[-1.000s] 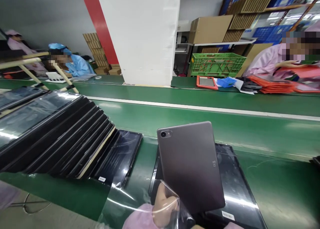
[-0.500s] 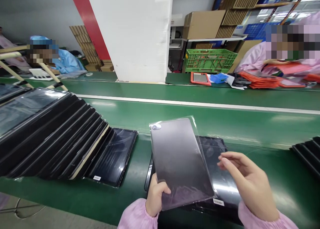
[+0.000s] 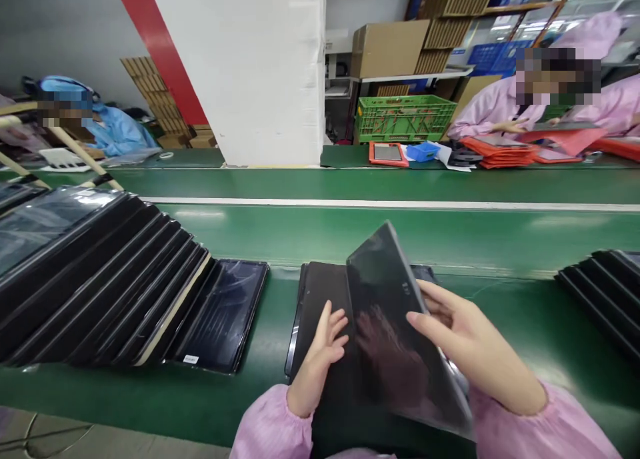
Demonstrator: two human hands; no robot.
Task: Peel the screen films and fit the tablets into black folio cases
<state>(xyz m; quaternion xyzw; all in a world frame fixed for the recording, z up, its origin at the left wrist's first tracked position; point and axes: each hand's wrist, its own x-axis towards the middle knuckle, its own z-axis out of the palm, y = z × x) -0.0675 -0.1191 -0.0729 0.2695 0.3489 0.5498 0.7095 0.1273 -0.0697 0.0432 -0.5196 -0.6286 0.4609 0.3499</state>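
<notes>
A tablet [image 3: 387, 279] stands tilted on its long side, its glossy dark face turned to the left and mirroring my fingers. My right hand [image 3: 473, 342] grips its right edge between thumb and fingers. My left hand [image 3: 320, 359] holds nothing; its fingers are spread over a matte black flat panel [image 3: 325, 285] to the left of the tablet. Another dark device edge shows under that panel. Behind the held tablet, the corner of a further dark tablet [image 3: 424, 273] peeks out, mostly hidden.
Left on the green belt [image 3: 250, 405] lies a row of overlapping black tablets [image 3: 115, 279], ending in one dark-screened tablet [image 3: 225, 312]. More black tablets [image 3: 600, 285] lean at the right edge. Across the belt, two people work near orange cases [image 3: 505, 151] and a green crate [image 3: 405, 117].
The tablet has flipped from its grey back to its glossy face. My left hand has let go and opened, while my right hand has taken hold of the right edge.
</notes>
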